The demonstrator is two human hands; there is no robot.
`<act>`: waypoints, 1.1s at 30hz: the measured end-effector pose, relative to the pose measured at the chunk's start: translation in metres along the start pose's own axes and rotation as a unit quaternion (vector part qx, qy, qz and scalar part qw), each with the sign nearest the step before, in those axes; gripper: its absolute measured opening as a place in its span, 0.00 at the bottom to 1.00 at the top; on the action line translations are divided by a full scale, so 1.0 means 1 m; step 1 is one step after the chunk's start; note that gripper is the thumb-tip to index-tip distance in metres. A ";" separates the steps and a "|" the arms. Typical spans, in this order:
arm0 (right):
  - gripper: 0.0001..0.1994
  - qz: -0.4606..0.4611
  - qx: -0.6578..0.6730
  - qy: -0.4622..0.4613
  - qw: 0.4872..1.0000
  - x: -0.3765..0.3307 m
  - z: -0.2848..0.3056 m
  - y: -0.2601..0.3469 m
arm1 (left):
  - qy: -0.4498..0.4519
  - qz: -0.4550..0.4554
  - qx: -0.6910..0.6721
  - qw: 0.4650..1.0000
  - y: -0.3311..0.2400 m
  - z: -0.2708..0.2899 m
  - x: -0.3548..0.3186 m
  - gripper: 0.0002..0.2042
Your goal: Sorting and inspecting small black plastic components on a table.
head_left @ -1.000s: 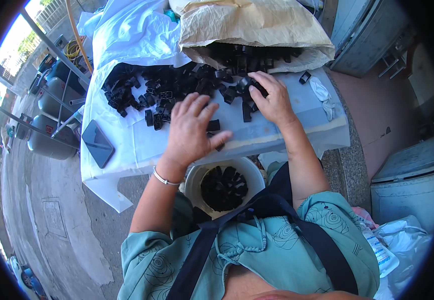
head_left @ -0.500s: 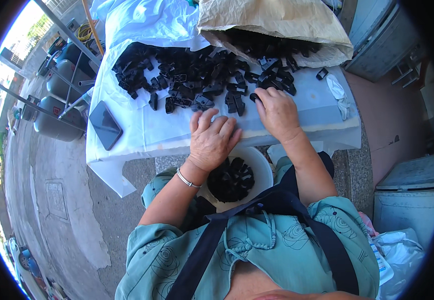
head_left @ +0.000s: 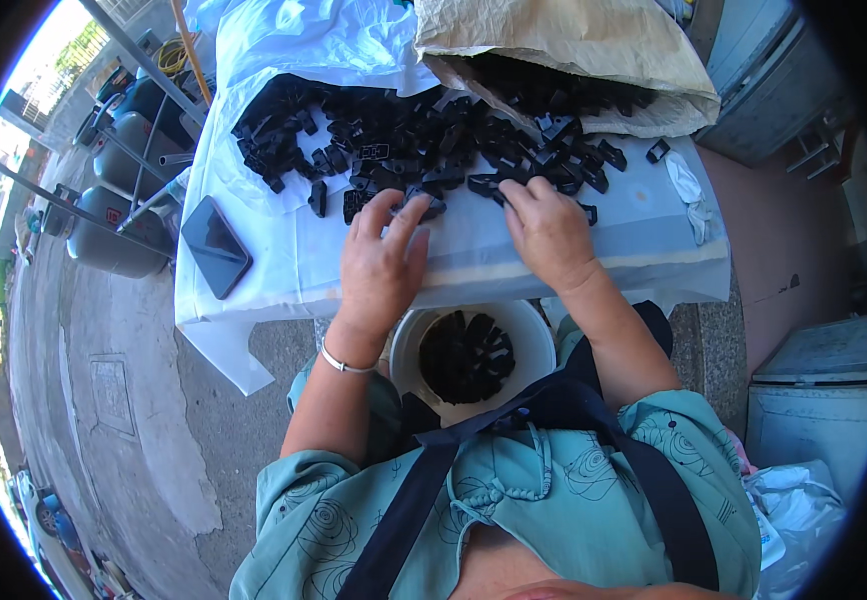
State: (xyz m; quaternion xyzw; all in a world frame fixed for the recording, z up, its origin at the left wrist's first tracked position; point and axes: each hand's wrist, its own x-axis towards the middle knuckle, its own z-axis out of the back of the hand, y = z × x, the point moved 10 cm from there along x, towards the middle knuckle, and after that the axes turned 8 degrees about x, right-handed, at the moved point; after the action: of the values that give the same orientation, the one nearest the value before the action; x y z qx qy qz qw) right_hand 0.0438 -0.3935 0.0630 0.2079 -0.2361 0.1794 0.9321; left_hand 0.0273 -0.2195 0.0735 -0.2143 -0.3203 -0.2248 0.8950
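Observation:
A heap of small black plastic parts [head_left: 404, 135] lies on the white-covered table. My left hand [head_left: 382, 255] reaches to the near edge of the heap. Its thumb and fingers are apart, with the fingertips at a black part beside them; it grips nothing that I can see. To the right, my right hand [head_left: 551, 235] has its fingers bent down and drawn together on the end of a black plastic part [head_left: 484, 187]; the thumb is partly hidden. Below the table edge, between my knees, a white bucket [head_left: 544, 350] holds several more black parts.
A brown paper sack [head_left: 574, 35] with black parts in its mouth lies at the back right, beside a clear plastic bag [head_left: 319, 45]. On the left is a phone [head_left: 216, 247]. A crumpled white glove-like item [head_left: 691, 195] lies near the right edge, close to one loose part [head_left: 658, 151].
My left hand has moved left and its fingers have spread. My right hand has turned down into the parts at its fingertips; the near parts between my hands have shifted. More of the bucket shows.

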 end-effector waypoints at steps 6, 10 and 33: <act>0.16 0.092 0.027 0.044 0.994 -0.010 -0.009 0.028 | 0.041 0.034 0.004 0.999 0.007 -0.028 0.008 0.21; 0.17 0.165 0.115 0.055 0.978 -0.015 0.002 0.042 | 0.094 0.116 -0.073 0.986 0.011 -0.031 -0.008 0.18; 0.19 0.164 0.218 0.074 0.959 -0.016 -0.014 0.055 | 0.156 0.050 -0.212 0.963 -0.001 -0.041 -0.009 0.37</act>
State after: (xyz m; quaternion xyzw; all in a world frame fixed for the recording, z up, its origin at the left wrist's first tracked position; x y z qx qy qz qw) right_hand 0.0121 -0.3437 0.0599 0.3503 -0.1526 0.3921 0.8368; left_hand 0.0397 -0.2395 0.0393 -0.3773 -0.1107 -0.2731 0.8780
